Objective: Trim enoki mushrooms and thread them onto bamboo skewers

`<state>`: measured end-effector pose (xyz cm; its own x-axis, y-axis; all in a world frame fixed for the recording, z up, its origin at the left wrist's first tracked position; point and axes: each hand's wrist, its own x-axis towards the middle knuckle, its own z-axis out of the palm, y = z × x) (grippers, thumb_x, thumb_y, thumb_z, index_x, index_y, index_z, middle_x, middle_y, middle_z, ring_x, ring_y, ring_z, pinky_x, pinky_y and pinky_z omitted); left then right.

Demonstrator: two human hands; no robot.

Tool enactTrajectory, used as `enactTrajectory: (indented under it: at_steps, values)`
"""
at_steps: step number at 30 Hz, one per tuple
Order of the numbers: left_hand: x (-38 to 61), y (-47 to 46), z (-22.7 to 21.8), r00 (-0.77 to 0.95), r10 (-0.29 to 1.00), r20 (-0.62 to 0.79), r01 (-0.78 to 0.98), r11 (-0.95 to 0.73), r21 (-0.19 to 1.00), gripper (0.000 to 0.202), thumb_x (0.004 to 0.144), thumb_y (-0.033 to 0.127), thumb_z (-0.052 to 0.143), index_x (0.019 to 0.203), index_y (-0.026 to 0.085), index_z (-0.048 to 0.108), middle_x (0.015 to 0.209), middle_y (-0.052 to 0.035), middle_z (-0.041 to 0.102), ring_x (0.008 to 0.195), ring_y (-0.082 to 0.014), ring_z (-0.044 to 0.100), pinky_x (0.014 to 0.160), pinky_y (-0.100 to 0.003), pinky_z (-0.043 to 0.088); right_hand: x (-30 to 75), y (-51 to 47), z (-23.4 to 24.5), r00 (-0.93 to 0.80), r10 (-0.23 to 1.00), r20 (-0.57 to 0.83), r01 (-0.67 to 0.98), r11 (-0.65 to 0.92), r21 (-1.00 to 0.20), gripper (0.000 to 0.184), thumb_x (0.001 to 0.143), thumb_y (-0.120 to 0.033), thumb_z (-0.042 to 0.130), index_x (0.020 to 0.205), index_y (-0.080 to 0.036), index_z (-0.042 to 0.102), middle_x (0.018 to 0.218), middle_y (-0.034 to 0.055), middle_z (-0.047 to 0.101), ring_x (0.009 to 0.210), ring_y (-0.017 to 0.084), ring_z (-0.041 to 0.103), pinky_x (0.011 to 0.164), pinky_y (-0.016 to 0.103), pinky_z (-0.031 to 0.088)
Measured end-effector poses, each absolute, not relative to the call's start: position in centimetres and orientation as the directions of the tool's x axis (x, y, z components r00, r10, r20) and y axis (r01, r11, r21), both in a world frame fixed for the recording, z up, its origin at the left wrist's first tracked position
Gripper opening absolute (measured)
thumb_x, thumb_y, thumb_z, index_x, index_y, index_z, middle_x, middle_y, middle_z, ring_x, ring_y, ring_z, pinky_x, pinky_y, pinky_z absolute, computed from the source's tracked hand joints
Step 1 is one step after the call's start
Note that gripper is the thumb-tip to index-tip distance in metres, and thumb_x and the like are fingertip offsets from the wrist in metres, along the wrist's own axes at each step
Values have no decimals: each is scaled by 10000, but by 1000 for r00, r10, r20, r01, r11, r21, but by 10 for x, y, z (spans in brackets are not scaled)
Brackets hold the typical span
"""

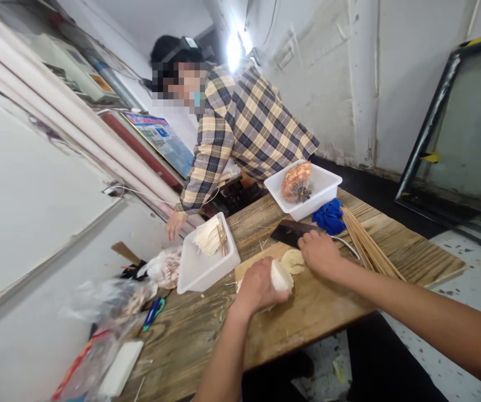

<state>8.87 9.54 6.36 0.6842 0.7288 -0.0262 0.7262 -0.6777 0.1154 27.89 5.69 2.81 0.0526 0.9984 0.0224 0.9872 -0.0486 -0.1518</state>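
At lower centre, the left hand (259,286) curls round a pale block (281,276) on the cutting board (313,318), its fingers closed along the block's left side. Pale slices (293,261) lie just up and right, between the block and the right hand (321,254). That hand, the nearer one to the cleaver (287,233), has its fingers over it; whether they grip I cannot tell. The blade's long axis slants down rightward, above the slices. Far off at upper left, a blue poster (163,142) bears print too small to read.
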Motion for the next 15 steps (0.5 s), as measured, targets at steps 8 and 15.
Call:
enactTrajectory:
  at_steps: [8,15]
  values:
    - [89,95,64,678,734,-32,732,-671,117,485,610,466,706,989,213,539,978,-87,663,914,-265,639,768,-321,482,261,73,35,-333,933,-136,921,290,-260,535,846,-357,634,1332,-192,485,1355,111,486,1269,304,413,1035,545,329]
    - [90,94,67,657,752,-51,752,-649,115,481,596,451,719,981,227,538,995,-73,663,929,-260,634,781,-318,480,255,71,36,-223,964,-147,950,181,-256,357,892,-366,594,1197,-181,566,1251,90,548,1126,249,533,936,493,459]
